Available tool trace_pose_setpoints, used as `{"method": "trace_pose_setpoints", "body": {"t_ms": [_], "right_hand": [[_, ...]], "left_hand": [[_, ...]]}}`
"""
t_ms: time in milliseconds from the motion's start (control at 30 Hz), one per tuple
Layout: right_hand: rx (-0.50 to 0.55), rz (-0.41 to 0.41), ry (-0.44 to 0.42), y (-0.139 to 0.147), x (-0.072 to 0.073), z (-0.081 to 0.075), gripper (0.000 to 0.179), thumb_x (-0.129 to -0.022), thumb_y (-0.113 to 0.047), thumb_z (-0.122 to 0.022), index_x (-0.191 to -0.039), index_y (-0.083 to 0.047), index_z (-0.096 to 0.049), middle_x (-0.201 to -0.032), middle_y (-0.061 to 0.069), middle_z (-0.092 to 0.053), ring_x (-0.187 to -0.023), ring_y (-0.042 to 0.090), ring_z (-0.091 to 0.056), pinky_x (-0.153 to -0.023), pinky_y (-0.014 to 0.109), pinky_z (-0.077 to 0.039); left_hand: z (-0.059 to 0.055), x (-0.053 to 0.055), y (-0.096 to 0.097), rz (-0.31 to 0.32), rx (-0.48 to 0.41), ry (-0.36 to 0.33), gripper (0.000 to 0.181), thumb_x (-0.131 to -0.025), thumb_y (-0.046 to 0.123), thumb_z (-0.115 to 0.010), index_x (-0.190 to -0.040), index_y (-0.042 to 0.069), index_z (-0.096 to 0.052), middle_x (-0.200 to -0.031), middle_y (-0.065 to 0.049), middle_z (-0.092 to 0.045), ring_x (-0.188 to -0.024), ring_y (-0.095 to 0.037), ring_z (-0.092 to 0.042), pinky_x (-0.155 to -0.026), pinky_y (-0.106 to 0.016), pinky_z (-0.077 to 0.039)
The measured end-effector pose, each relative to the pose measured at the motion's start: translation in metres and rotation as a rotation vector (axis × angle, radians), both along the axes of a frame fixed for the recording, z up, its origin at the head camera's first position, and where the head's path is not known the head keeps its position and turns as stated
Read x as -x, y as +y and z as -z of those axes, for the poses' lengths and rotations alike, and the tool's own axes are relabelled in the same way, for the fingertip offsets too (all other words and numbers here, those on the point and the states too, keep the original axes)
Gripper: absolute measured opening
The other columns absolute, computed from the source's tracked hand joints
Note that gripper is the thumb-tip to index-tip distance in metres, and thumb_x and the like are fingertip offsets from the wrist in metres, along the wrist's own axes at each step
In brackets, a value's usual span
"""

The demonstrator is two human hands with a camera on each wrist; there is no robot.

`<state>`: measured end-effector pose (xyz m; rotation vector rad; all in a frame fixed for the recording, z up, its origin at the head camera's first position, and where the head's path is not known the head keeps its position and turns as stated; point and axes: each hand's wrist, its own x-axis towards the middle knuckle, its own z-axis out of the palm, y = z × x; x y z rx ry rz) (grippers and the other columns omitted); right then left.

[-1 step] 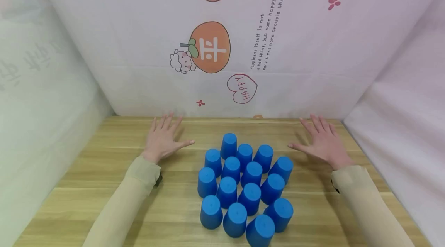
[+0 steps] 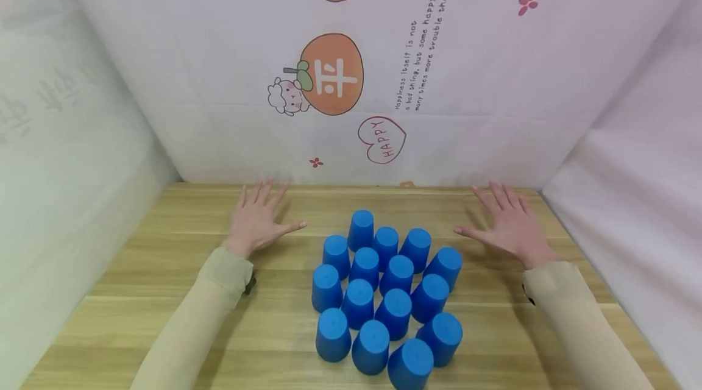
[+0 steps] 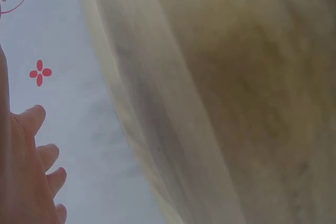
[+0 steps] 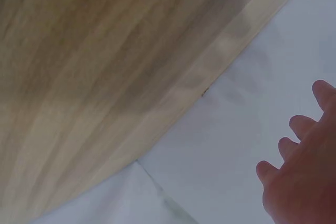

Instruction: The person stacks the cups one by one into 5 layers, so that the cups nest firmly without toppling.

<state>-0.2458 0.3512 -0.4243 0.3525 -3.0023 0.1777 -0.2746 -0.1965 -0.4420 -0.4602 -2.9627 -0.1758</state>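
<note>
Several blue cups (image 2: 359, 303) stand upside down in a loose cluster at the middle front of the wooden table (image 2: 274, 341). To the left of them, near the table's back edge, my left hand (image 2: 255, 222) is spread with straight fingers and holds nothing. My right hand (image 2: 510, 225) mirrors it on the right side, fingers straight and apart, also holding nothing. Neither hand touches a cup. The left wrist view shows part of the left hand (image 3: 26, 171) beside the white cloth, and the right wrist view shows part of the right hand (image 4: 304, 171).
A white printed cloth (image 2: 466, 134) rises along the table's back edge, with orange fruit drawings and lettering. White cloth sides (image 2: 71, 164) stand to the left and right. Dark bands show at both wrists, just under the beige sleeves (image 2: 189, 323).
</note>
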Motion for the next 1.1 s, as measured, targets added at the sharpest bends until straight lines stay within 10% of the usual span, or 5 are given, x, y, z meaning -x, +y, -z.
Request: {"method": "trace_pose_setpoints", "body": {"t_ms": [867, 1100], "right_hand": [[0.038, -0.028, 0.018, -0.023, -0.002, -0.023, 0.112, -0.084, -0.080, -0.057, -0.164, -0.012, -0.019, -0.167, 0.023, -0.002, -0.151, 0.047, -0.002, -0.117, 0.066, -0.003], [0.199, -0.015, -0.016, -0.034, -0.003, -0.033, 0.109, -0.084, -0.073, -0.066, -0.164, -0.016, -0.018, -0.168, 0.019, -0.003, -0.150, 0.048, -0.007, -0.109, 0.077, -0.014]], "left_hand": [[-0.014, -0.001, 0.013, 0.035, -0.005, 0.037, 0.116, -0.078, 0.093, -0.042, -0.163, 0.016, -0.023, -0.167, -0.017, -0.018, -0.153, -0.038, -0.011, -0.121, -0.057, -0.004], [-0.023, -0.002, 0.024, 0.073, -0.183, 0.022, 0.120, -0.075, 0.092, -0.052, -0.164, 0.018, -0.019, -0.167, -0.014, -0.020, -0.152, -0.036, -0.017, -0.120, -0.058, -0.014]]}}
